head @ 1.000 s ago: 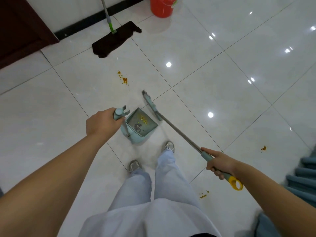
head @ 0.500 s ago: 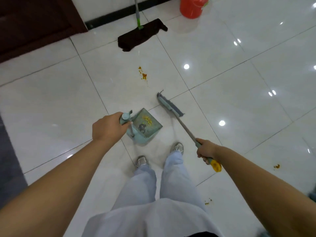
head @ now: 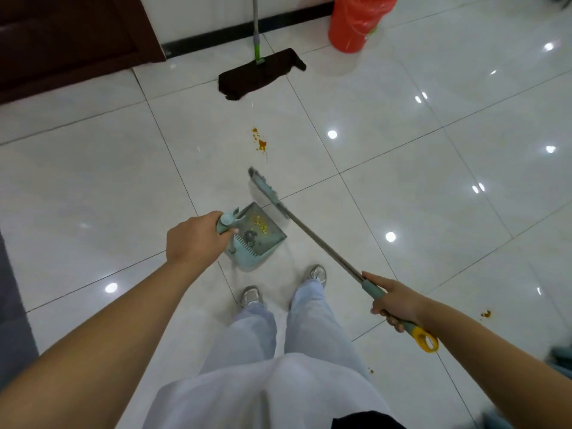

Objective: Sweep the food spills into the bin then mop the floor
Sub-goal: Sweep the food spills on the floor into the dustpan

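Observation:
My left hand (head: 195,239) grips the handle of a pale blue dustpan (head: 257,239), which holds yellow crumbs and a dark bit. My right hand (head: 396,301) holds the grey broom (head: 309,233) by its teal grip near the yellow end loop. The broom head (head: 263,187) hovers just beyond the dustpan. An orange food spill (head: 261,144) lies on the white tiles ahead of the broom head. Smaller orange spots sit at the right (head: 486,314) and near my right leg (head: 370,371). A dark flat mop (head: 260,74) rests by the far wall. A red bin (head: 356,23) stands beside it.
A dark wooden door (head: 68,41) fills the top left. A grey mat edge (head: 12,305) runs along the left. My feet in pale shoes (head: 315,274) stand just behind the dustpan. Something teal shows at the far right edge (head: 561,357).
I have stepped closer to the mop and bin, so the spill ahead looks nearer. The broom shaft has swung and my right hand has shifted outward to the right. The dustpan stays in my left hand.

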The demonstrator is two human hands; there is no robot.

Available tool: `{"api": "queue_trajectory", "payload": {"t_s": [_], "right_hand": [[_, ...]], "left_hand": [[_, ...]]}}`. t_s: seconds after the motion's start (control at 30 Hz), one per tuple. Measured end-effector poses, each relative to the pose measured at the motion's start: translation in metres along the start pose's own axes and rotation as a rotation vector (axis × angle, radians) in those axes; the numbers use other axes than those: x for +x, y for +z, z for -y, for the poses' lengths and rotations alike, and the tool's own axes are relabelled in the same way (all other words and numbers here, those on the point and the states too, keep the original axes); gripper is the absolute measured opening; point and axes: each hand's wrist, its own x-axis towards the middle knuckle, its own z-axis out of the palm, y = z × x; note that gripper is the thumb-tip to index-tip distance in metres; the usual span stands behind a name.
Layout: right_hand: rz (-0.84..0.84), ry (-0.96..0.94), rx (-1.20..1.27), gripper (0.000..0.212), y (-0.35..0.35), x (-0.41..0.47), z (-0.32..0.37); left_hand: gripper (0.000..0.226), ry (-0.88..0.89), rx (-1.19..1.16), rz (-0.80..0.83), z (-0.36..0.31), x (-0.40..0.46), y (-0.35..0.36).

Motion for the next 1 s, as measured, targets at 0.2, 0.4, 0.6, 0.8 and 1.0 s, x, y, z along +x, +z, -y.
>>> {"api": "queue_trajectory", "payload": {"t_s": [0.2, 0.4, 0.6, 0.8, 1.0], "right_hand": [[-0.095, -0.065, -0.114, 0.077, 0.007, 0.039, 0.04], [0.028, -0.042, -0.257, 0.081, 0.038, 0.053, 0.051], [0.176, 0.041, -0.187, 0.082, 0.041, 0.026, 0.008], [0.068, 0.081, 0.02, 0.078, -0.009, 0.005, -0.03], [-0.092, 0.005, -0.008, 0.073, -0.035, 0.026, -0.003]], "left_hand": [[0.031, -0.05, 0.015, -0.029, 0.025, -0.009, -0.011], [0.031, -0.106, -0.006, -0.035, 0.045, -0.012, -0.012], [0.031, -0.1, -0.001, -0.019, 0.048, -0.008, -0.014], [0.032, -0.103, -0.023, -0.041, 0.051, -0.011, -0.015], [0.032, -0.097, -0.035, -0.043, 0.025, -0.007, -0.008]]}}
